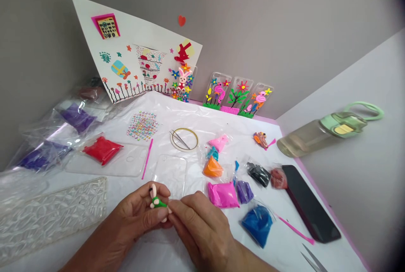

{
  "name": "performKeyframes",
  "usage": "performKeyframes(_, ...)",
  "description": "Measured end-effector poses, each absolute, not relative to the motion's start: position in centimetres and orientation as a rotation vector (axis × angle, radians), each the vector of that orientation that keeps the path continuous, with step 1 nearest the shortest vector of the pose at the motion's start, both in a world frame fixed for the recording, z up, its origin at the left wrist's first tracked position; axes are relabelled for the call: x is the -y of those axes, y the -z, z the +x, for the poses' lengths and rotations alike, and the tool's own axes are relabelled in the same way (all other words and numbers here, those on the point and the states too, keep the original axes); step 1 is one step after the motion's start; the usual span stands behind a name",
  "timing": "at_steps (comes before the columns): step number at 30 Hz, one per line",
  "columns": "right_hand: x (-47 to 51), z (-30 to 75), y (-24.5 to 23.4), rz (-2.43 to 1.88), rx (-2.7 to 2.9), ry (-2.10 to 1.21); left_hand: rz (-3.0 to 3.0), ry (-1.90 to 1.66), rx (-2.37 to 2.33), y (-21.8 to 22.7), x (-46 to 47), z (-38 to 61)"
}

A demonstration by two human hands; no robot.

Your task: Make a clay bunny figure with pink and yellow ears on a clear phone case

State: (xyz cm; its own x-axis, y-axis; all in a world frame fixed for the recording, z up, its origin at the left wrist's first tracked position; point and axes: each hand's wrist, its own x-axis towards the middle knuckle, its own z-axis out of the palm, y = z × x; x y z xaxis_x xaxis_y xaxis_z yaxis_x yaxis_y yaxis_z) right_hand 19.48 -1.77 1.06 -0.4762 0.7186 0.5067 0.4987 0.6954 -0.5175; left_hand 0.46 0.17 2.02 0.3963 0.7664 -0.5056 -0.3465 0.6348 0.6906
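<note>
Head view shows two bare hands near the bottom centre of the frame, meeting at one small clay figure (160, 203), which has a green body, pale limbs and a long pale ear-like part. The left hand (133, 219) carries most of it: its thumb is pressed over the green body and its curled fingers are behind, so the figure is pinched between them. The right hand (204, 223) has its fingers drawn together at the pale right end of the figure and seems to pinch it there, although the contact is partly hidden. The long axis of the figure runs aslant, from the ear-like part at upper left to the pale end at lower right; thus the figure lies to the left of the right fingertips and just beyond the left thumb. Both hands touch it, but the left one covers it more. Directly behind the hands, toward the centre of the frame, a transparent phone case (171, 170) lies on the white covering, its lower part hidden by the hands. A thin pink strip (147, 159) is just to the left of this case, while a magenta clay packet (223, 195) and a purple clay packet (244, 191) lie to the right of it, near the right hand.
</note>
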Motion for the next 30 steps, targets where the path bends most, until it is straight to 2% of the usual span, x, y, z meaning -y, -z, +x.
performKeyframes(7,1.4,18.9,-2.1,-1.043,1.922,-0.633,0.452,-0.769,-0.963,-2.5,-0.3,0.2)
performKeyframes(14,1.1,18.8,-2.4,-0.996,1.941,-0.661,0.448,-0.720,-0.935,-2.4,-0.3,0.3)
performKeyframes(22,0.7,18.9,-2.7,-1.015,1.711,-1.009,0.453,-0.638,-0.799,-2.3,-0.5,0.0)
performKeyframes(30,0.5,19.0,-3.2,-0.923,1.776,-0.986,0.481,-0.630,-0.784,-1.9,-0.5,-0.1)
